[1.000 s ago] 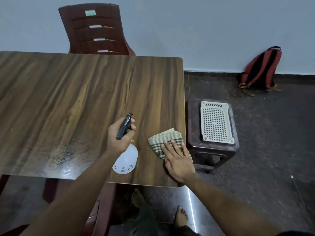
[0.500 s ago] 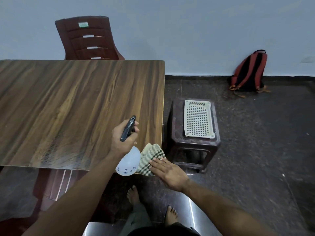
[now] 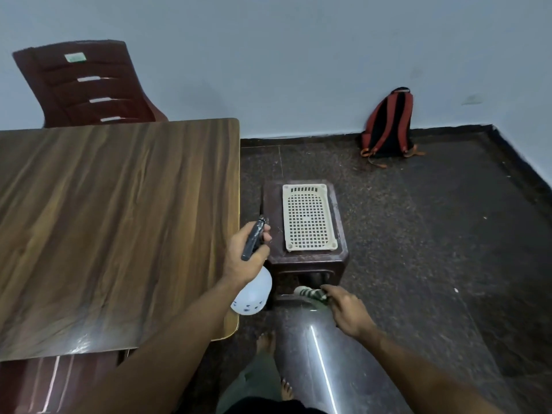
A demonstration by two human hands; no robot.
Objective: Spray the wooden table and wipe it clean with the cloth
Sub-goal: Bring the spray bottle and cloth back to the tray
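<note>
Since a second ago both hands have left the brown wood-grain table [image 3: 119,228]: right hand [image 3: 348,312] pinches the green-checked cloth [image 3: 310,294] beside it, left hand [image 3: 248,258] grips the white spray bottle [image 3: 252,294], so wiping looks finished.

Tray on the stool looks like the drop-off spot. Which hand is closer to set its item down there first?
Likely left. The left hand holds the spray bottle right beside the stool, level with the white tray. The right hand grips the cloth lower, before the stool's front.
</note>
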